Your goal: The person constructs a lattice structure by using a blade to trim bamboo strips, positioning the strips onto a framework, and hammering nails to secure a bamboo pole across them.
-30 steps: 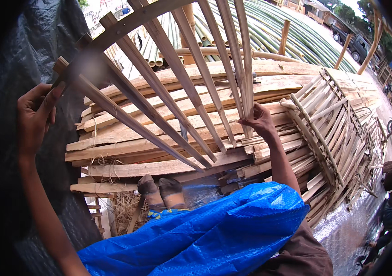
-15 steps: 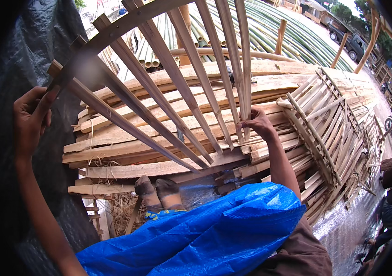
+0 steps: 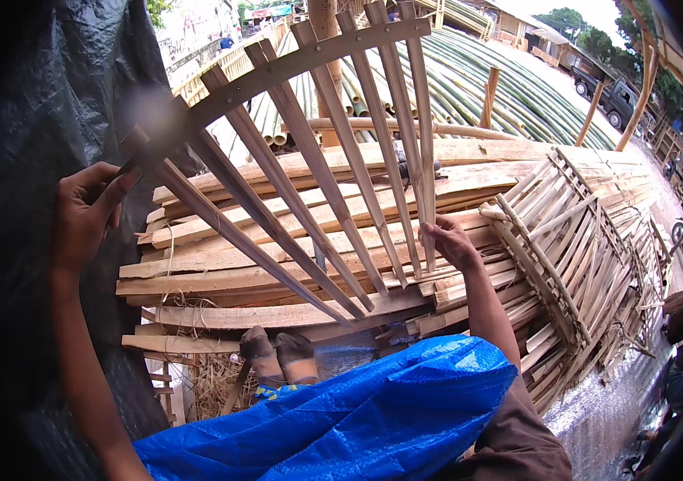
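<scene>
Between my hands is a slatted wooden panel (image 3: 303, 58), several narrow slats fixed with nails to one long crosspiece. My left hand (image 3: 89, 210) is closed in a pinch on the left end of the crosspiece. At the other side, my right hand (image 3: 455, 242) grips the lower part of the rightmost slat (image 3: 423, 160) between thumb and fingers. The slats' lower ends point toward me, over the stacked planks. A blue tarp (image 3: 333, 417) covers my lap, and my feet (image 3: 277, 353) show beyond it.
Long rough planks (image 3: 221, 256) lie stacked across the middle. Finished slatted panels (image 3: 554, 240) are piled at the right. A dark plastic sheet (image 3: 61, 96) hangs at the left. Behind lie many green bamboo poles (image 3: 470, 80) beside upright posts, with a parked vehicle (image 3: 616, 100) farther off.
The panel has come lower in view, so its whole crosspiece now shows. Both hands keep their hold; the left sits lower and farther right, the right slightly lower.
</scene>
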A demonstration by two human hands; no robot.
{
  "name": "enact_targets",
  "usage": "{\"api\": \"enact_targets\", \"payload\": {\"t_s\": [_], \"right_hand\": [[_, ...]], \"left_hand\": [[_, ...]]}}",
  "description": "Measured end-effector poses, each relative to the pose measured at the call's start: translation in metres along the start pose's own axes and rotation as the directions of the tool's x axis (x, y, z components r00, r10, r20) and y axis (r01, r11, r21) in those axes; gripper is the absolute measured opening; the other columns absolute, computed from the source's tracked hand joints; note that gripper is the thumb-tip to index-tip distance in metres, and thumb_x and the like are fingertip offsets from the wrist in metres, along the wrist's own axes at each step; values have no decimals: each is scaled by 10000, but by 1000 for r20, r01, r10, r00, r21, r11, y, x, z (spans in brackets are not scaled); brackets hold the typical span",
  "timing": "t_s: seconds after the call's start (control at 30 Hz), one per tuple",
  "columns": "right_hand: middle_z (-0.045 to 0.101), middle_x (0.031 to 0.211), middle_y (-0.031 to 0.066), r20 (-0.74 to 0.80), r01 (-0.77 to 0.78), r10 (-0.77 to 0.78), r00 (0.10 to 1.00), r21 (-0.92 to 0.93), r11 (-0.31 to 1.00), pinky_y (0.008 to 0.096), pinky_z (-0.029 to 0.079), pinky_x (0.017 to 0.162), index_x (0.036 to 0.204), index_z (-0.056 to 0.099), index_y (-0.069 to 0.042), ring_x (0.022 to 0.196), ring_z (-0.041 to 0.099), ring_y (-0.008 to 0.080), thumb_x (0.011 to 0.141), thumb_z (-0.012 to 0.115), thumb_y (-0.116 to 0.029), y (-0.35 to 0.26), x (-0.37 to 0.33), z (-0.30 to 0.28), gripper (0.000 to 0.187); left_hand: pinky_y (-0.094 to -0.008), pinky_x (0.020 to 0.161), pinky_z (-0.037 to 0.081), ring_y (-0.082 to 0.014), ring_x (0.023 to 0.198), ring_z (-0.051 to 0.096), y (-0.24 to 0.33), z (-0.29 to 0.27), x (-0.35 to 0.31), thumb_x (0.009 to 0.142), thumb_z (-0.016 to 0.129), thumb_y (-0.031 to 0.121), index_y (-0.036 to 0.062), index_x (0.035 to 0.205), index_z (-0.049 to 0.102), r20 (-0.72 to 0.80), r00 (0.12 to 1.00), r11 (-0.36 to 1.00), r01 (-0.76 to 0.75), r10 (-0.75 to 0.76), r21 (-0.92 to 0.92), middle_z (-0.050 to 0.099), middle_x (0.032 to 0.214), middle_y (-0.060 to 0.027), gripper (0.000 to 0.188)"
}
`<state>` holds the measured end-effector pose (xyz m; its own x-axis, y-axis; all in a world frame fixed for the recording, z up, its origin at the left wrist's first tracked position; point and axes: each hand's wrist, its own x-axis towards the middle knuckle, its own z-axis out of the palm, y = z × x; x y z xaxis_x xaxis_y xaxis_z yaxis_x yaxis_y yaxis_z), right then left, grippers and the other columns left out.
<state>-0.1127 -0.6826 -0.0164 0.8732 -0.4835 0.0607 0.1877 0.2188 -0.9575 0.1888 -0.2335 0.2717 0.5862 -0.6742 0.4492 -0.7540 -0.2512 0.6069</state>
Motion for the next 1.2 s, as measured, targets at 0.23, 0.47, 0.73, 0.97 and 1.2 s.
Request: {"api": "enact_targets", "payload": {"t_s": [0.23, 0.47, 0.73, 0.97, 1.2], "right_hand": [[668, 829, -10, -83, 50, -75, 994, -273, 961, 237, 458, 697, 954, 723, -40, 769, 588, 73, 791, 852, -273, -9, 8, 6, 312], [687, 872, -7, -122, 123, -158, 980, -251, 960, 230, 480, 770, 1019, 723, -34, 814, 603, 65, 836, 811, -297, -7, 4, -2, 332], [669, 852, -6, -178, 148, -213, 961, -319, 936, 232, 458, 774, 986, 694, -28, 814, 583, 57, 895, 754, -322, -5, 3, 0, 313], [594, 1011, 61, -572, 254, -536, 622, -500, 828, 248, 461, 793, 1203, 562, -26, 909, 557, 102, 962, 668, -283, 16, -22, 40, 368], [603, 959, 13, -589, 334, -529, 611, -414, 847, 227, 448, 731, 1095, 601, -45, 832, 561, 80, 915, 650, -27, 118, -101, 79, 187]], "left_hand": [[-197, 399, 256, 15, 431, 403, 2, 2, -3, 931, 709, 300, 41, 903, 715, -4, 1000, 1000, 8, -9, -6, 504, 527, 63, 260], [-197, 397, 257, 13, 430, 397, -3, 2, -3, 934, 707, 282, 43, 881, 706, -4, 1000, 999, -30, 30, -30, 498, 528, 60, 244], [-201, 402, 243, 15, 431, 373, 1, 2, -5, 941, 698, 281, 48, 895, 702, -4, 1000, 1000, 5, -5, -6, 484, 526, 65, 237], [-197, 380, 230, 13, 399, 363, -14, 0, 2, 954, 673, 346, 72, 838, 656, -16, 1000, 999, -2, 2, 48, 465, 517, 70, 298], [-202, 407, 226, 16, 463, 383, -42, -25, 9, 944, 683, 369, 72, 801, 640, -22, 999, 998, -28, 30, 60, 459, 551, 81, 333]]}}
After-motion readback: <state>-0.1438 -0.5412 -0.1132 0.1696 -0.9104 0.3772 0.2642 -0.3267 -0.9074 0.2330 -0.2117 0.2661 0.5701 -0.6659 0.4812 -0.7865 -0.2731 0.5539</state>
